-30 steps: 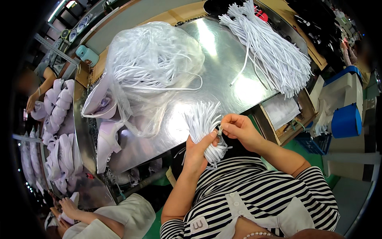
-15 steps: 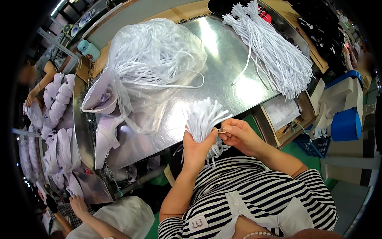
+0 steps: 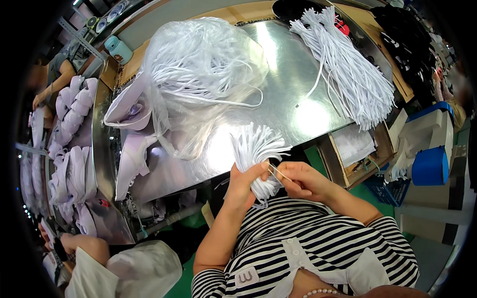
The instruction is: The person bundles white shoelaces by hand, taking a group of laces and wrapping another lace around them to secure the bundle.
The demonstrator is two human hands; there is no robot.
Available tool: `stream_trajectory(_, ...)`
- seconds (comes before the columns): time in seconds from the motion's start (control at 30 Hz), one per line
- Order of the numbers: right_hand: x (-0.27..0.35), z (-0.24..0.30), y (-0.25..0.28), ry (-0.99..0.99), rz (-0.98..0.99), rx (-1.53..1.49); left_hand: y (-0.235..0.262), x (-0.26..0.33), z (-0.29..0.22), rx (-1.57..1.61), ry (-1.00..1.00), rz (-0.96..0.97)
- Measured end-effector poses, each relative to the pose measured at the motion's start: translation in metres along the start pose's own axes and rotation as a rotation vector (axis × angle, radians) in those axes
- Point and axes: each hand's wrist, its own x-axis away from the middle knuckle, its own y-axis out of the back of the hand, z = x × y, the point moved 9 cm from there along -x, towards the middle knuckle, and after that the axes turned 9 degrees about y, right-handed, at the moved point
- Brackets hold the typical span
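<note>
My left hand (image 3: 241, 185) is closed round the middle of a bundle of white laces (image 3: 254, 144), in front of my striped shirt at the table's near edge. The upper lace ends fan out above the fist, and the lower ends show beneath it. Beside the bundle, my right hand (image 3: 307, 182) pinches a thin, pale elastic band (image 3: 279, 174). That band stretches from the left thumb and the bundle to the right fingers. How far it wraps round the laces is hidden by the left hand.
On the metal table (image 3: 278, 114) lie a clear plastic bag (image 3: 198, 74) of laces, a large lace bundle (image 3: 348, 74) and pale lilac shoe parts (image 3: 132, 161). An open drawer (image 3: 335, 161) juts out at right. Co-workers sit at left by stacked shoe uppers (image 3: 74, 174).
My right hand has drawn the elastic band out from a short loop into a longer stretch. At lower left, a co-worker's hand has left a shoe upper. The view has shifted slightly.
</note>
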Motion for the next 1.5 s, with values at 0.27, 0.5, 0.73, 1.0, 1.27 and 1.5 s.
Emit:
stream_trajectory(0.27, 0.011, 0.008, -0.009, -0.199, 0.217, 0.544, 0.004, 0.002, 0.006, -0.15, 0.08, -0.003)
stream_trajectory(0.5, 0.016, 0.083, -0.064, 0.513, 0.291, 2.189, 0.028, -0.007, 0.017, 0.093, 0.249, 0.021)
stream_trajectory(0.73, -0.022, 0.046, -0.07, 0.587, 0.854, 2.104, -0.025, 0.004, 0.051, -0.223, 0.518, 0.253)
stream_trajectory(1.0, -0.04, 0.033, -0.067, 0.666, 0.946, 2.231, -0.013, 0.009, 0.048, -0.234, 0.554, 0.341)
stream_trajectory(1.27, -0.042, 0.034, -0.088, 0.316, 0.837, 1.805, -0.022, 0.024, 0.036, -0.374, 0.523, 0.4)
stream_trajectory(1.5, -0.051, 0.026, -0.079, 0.272, 0.878, 2.216, -0.013, 0.026, 0.024, -0.37, 0.443, 0.39)
